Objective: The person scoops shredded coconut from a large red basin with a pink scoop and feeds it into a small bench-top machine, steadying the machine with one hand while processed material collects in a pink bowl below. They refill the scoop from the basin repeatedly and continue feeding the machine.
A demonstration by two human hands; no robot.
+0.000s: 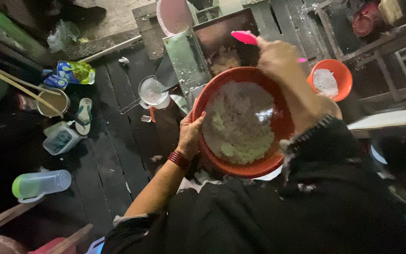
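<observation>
A large orange-red bowl [278, 162] full of white grated pulp is tilted in front of me. My left hand [190, 134] grips its left rim; a red band sits on that wrist. My right hand [277, 59] is above the bowl's far rim, closed on a pink scoop [244, 36] held over the metal hopper [222, 35] of a grinding machine. Some white pulp lies inside the hopper.
A smaller orange bowl [344, 75] with white pulp sits at the right. On the dark plank floor lie a metal sieve cup [152, 91], a sandal [84, 114], a clear jug with green lid [41, 184], plastic containers and a yellow-blue pouch [75, 72]. Wooden frames stand far right.
</observation>
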